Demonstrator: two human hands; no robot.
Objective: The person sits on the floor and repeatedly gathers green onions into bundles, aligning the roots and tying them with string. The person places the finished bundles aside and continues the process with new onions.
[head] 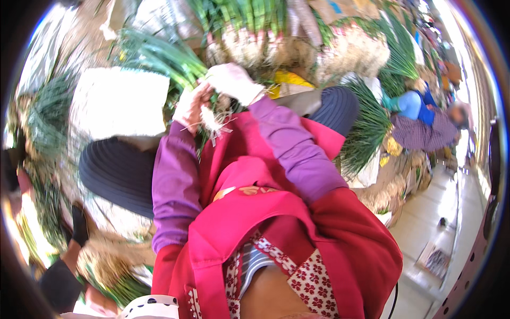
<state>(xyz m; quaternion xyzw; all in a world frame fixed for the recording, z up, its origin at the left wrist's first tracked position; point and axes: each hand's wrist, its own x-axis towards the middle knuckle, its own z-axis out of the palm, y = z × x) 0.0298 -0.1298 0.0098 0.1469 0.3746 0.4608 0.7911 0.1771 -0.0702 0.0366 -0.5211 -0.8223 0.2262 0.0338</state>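
My left hand [192,103] is closed around the lower stems of a bunch of green onions [175,60], whose leaves reach to the upper left. Pale roots [211,119] hang below that hand over my pink apron [243,159]. My right hand [233,81] touches the same stems just above and right of the left one; its fingertips are overexposed, so whether it grips them is unclear. Beyond my hands stand thick bundles of green onions [251,40] with their roots towards me.
A white sack [119,101] lies left of my hands. More green onions [364,123] lie beside my right knee, and others [51,115] at the far left. Another person [424,119] sits at the right; a co-worker's foot [79,225] shows at the lower left.
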